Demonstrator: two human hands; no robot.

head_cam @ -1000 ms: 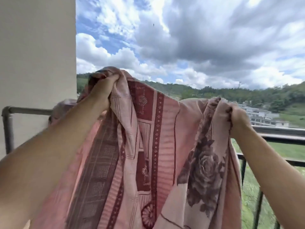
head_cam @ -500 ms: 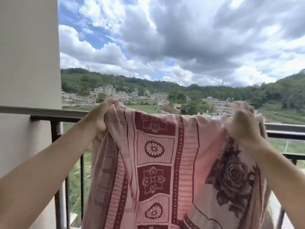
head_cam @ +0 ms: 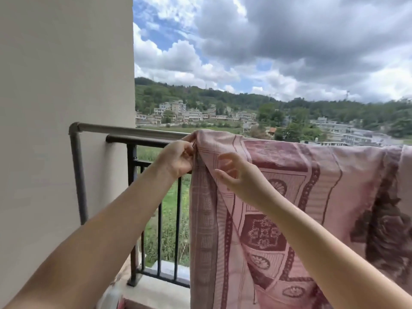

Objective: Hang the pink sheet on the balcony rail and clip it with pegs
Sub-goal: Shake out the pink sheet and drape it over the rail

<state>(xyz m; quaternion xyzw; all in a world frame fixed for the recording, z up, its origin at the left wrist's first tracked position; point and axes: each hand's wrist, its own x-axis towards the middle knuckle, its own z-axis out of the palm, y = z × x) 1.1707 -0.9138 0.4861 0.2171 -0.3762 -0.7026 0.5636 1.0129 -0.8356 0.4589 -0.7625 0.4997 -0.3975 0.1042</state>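
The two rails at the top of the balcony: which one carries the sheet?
The upper grey rail: the sheet folds over its line. The black rail sits lower, nearer the left hand.

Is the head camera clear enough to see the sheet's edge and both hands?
Head view: bright daylight, no glare; left hand pinching the sheet edge at the rail is sharp; right hand fingers slightly motion-blurred; wide-angle bends the edges.

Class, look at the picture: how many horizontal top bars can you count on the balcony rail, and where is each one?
2. A grey pipe runs uppermost from the wall; a darker bar sits just below and nearer. The pink sheet covers both further right, so more may be hidden.
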